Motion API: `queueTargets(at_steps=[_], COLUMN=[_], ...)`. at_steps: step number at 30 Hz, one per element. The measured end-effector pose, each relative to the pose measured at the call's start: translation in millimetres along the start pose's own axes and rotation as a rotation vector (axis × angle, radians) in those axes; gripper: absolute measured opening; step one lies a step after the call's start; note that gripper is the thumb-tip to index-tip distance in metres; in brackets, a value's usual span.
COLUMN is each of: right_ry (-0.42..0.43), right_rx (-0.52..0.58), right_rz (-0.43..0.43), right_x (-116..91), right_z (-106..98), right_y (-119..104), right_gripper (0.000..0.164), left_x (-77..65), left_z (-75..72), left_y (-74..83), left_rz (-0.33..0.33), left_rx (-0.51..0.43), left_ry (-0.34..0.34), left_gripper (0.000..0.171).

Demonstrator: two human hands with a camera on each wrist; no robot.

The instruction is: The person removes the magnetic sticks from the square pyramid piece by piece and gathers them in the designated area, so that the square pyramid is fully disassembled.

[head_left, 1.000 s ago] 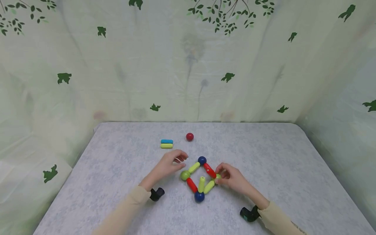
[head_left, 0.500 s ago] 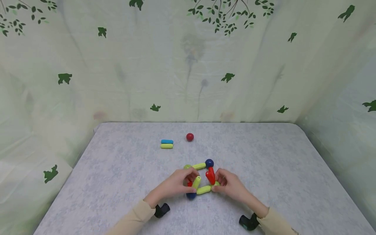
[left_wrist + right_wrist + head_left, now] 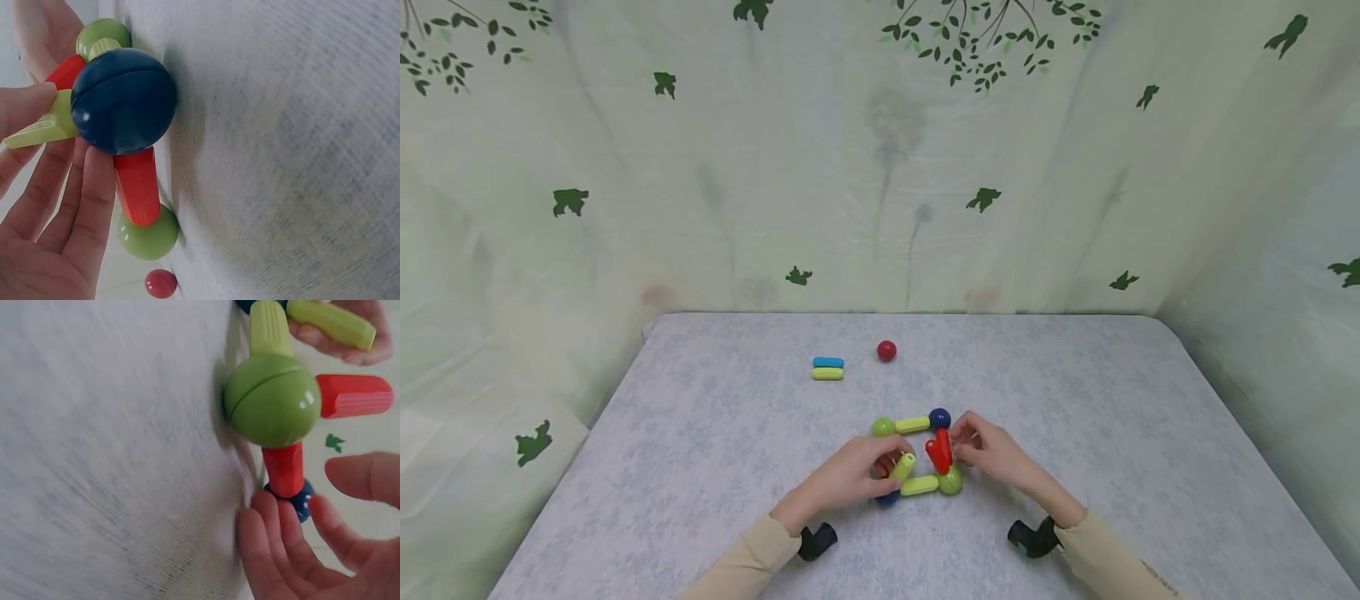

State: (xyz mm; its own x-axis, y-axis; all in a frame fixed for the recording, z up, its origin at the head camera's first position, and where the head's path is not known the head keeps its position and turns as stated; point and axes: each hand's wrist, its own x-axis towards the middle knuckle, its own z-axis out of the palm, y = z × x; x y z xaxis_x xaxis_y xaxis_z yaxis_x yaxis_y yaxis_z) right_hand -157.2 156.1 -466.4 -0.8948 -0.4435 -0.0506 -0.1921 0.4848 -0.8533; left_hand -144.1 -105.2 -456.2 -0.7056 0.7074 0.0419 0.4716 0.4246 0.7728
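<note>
Magnetic rods and balls form a four-sided frame on the table. My left hand (image 3: pixel 859 471) pinches a yellow-green rod (image 3: pixel 904 467) that stands up from the near blue ball (image 3: pixel 125 100). A red rod (image 3: pixel 137 187) runs from that ball to the far-left green ball (image 3: pixel 883 427). My right hand (image 3: pixel 996 454) holds nothing; its relaxed fingers sit beside the frame's right side. There another red rod (image 3: pixel 284 470) joins the near-right green ball (image 3: pixel 272 400) to the far blue ball (image 3: pixel 940 418). From the same green ball rises an upright red rod (image 3: pixel 356 395).
Yellow-green rods make the far side (image 3: pixel 912 425) and near side (image 3: pixel 920 485) of the frame. Beyond it lie a blue rod (image 3: pixel 828 362), a loose yellow-green rod (image 3: pixel 828 374) and a red ball (image 3: pixel 887 351). A printed curtain (image 3: pixel 880 208) hangs behind the table.
My left hand has come in from the left and taken hold of the upright yellow-green rod. The frame has turned and skewed. My right hand has let go of the near-right green ball.
</note>
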Motion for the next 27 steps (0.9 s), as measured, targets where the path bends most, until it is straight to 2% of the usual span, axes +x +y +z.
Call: queueTargets(at_steps=[4, 7, 11, 14, 19, 22, 27], right_ry=[0.083, 0.095, 0.073, 0.073, 0.090, 0.086, 0.078], right_rx=[-0.011, -0.042, -0.062, -0.060, -0.057, -0.049, -0.044], right_rz=[0.031, 0.013, 0.006, 0.035, 0.065, 0.057, 0.048], right_x=[14, 22, 26, 24, 18, 16, 15], right_z=[0, 1, 3, 4, 4, 3, 1], right_y=[3, 5, 6, 6, 6, 7, 9], right_gripper=[0.033, 0.043, 0.041, 0.039, 0.038, 0.037, 0.037], left_x=[0.4, 1.1, 1.1, 0.9, 0.5, 0.1, 0.1], left_z=[0.3, 1.2, 1.7, -2.0, -16.6, -25.9, -39.1], left_y=[1.7, 2.4, 1.2, 0.8, -3.0, -10.3, -23.8], left_rz=[0.016, 0.037, 0.048, 0.056, 0.009, -0.026, -0.041], left_rx=[0.034, 0.066, 0.074, 0.064, 0.097, 0.137, 0.192], left_ry=[0.005, 0.027, 0.085, 0.135, 0.213, 0.267, 0.383], left_gripper=[0.027, 0.028, 0.033, 0.034, 0.031, 0.027, 0.026])
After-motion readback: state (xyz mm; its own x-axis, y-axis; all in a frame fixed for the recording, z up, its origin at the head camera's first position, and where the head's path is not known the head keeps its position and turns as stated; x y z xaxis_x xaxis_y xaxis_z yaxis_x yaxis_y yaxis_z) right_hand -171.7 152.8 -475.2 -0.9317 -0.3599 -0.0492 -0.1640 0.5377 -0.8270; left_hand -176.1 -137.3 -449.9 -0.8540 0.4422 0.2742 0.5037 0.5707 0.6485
